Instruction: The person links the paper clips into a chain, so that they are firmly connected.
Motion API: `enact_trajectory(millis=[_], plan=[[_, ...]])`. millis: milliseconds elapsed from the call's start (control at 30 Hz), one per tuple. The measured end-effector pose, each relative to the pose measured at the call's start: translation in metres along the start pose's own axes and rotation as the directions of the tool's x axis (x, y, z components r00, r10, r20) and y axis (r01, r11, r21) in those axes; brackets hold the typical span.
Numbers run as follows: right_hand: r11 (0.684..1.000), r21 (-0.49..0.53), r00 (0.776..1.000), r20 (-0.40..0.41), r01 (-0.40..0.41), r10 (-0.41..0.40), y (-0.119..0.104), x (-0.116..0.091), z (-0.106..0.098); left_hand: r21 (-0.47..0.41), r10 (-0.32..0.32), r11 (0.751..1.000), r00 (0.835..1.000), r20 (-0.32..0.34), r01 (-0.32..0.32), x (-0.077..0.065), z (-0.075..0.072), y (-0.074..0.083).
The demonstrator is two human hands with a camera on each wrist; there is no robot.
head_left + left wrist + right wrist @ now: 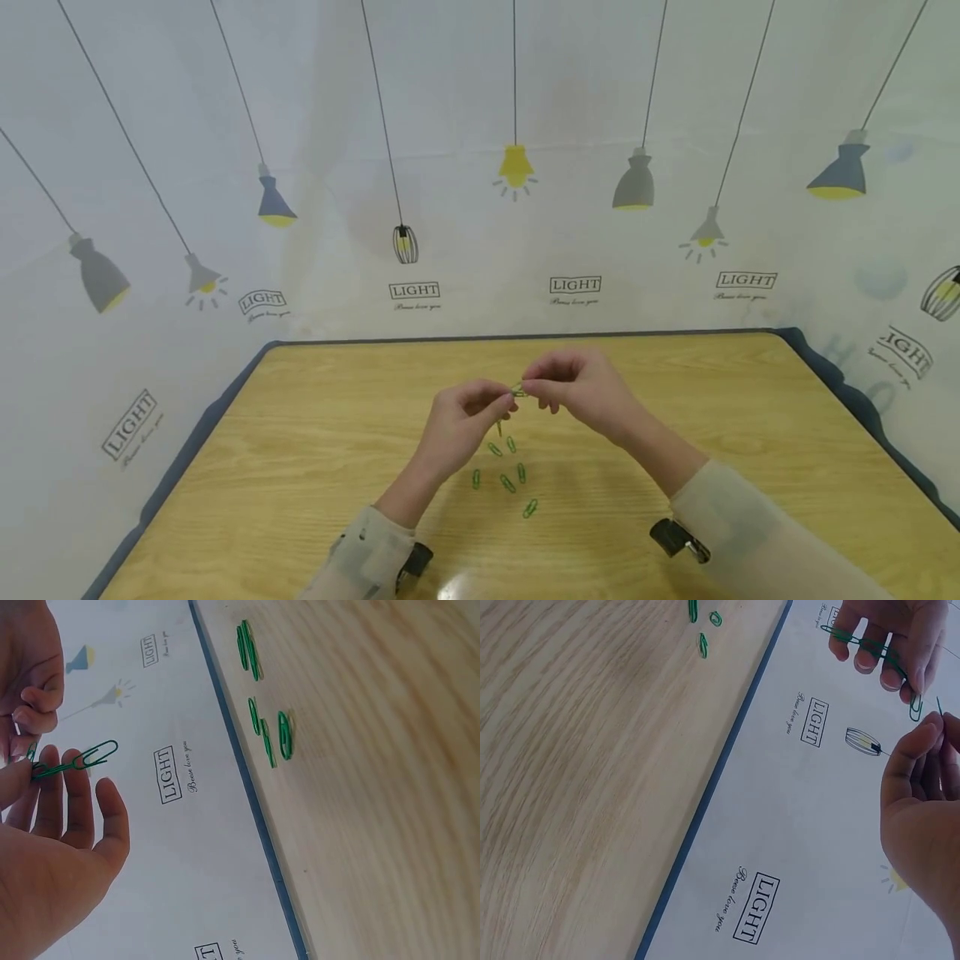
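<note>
Both hands meet above the wooden table. The left hand pinches a short chain of linked green paper clips between thumb and fingertips; the chain trails across its other fingers. One end clip of the chain sticks out past the fingertips toward the other hand. Facing it, the right hand pinches a single green paper clip between thumb and forefinger, close beside that end clip. Its fingers cover most of this clip. Below the hands, several loose green paper clips lie scattered on the tabletop.
The light wooden table has a dark blue edge along its back and sides. Behind it hangs a pale curtain printed with lamps and the word LIGHT. A small black device is strapped at the right wrist.
</note>
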State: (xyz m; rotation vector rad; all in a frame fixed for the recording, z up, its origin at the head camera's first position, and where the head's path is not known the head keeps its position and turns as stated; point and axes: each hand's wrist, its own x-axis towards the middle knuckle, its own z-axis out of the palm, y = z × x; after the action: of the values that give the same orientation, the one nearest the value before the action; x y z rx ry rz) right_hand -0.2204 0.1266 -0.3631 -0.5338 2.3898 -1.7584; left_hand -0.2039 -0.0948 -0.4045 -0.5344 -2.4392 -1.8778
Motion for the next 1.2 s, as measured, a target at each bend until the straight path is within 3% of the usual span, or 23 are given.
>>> enact_trajectory(millis=[300,600,933,1200], plan=[[0.997,-0.036,0.997,-0.038,-0.065,0.064,0.002,-0.004,0.003,0.008,0.003,1.000,1.000,0.001,-0.003,0.000,0.001,0.000],[0.996,-0.045,0.996,-0.057,-0.075,0.072,0.007,-0.005,-0.002,0.021,0.004,1.000,1.000,0.005,-0.005,0.001,0.003,0.000],[0.994,0.033,0.994,-0.038,-0.105,0.106,0.010,-0.004,-0.007,0.029,0.017,0.999,1.000,-0.021,-0.016,0.003,0.004,0.000],[0.994,0.023,0.993,-0.026,-0.110,0.111,0.012,-0.005,-0.011,0.038,0.042,0.998,0.999,-0.024,-0.041,0.003,0.003,-0.002]])
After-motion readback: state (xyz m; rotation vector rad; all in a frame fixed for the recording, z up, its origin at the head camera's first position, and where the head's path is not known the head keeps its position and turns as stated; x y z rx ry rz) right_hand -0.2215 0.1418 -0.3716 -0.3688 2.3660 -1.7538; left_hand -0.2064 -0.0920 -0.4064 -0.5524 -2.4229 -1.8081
